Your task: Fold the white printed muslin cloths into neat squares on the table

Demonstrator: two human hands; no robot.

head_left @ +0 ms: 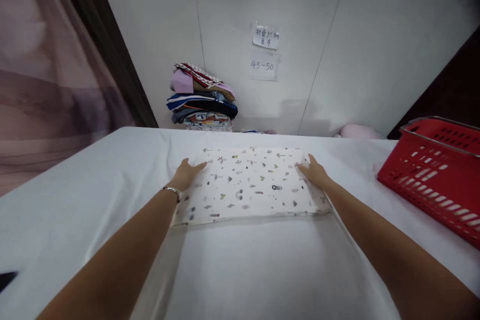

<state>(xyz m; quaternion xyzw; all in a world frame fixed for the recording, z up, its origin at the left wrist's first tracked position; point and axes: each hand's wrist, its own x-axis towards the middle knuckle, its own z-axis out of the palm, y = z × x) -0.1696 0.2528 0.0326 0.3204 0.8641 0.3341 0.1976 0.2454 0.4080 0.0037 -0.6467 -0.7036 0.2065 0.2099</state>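
A folded white cloth [251, 185], printed with small scattered motifs, lies flat on the white-covered table in front of me. Its folded near edge runs almost straight across, and the layers show at the near right corner. At the cloth's left side rests my left hand [184, 175], a bracelet on its wrist, with the thumb stretched over the print and apart from the fingers. My right hand [315, 172] lies against the right side in a similar way, thumb on the cloth and fingers pointing away. Neither hand visibly pinches the fabric.
A red plastic basket [442, 170] with a metal handle stands at the right. Behind the table's far edge is a stack of folded fabrics [202, 100]. Two paper signs [265, 50] hang on the wall. A sheer pink curtain [56, 70] hangs at the left.
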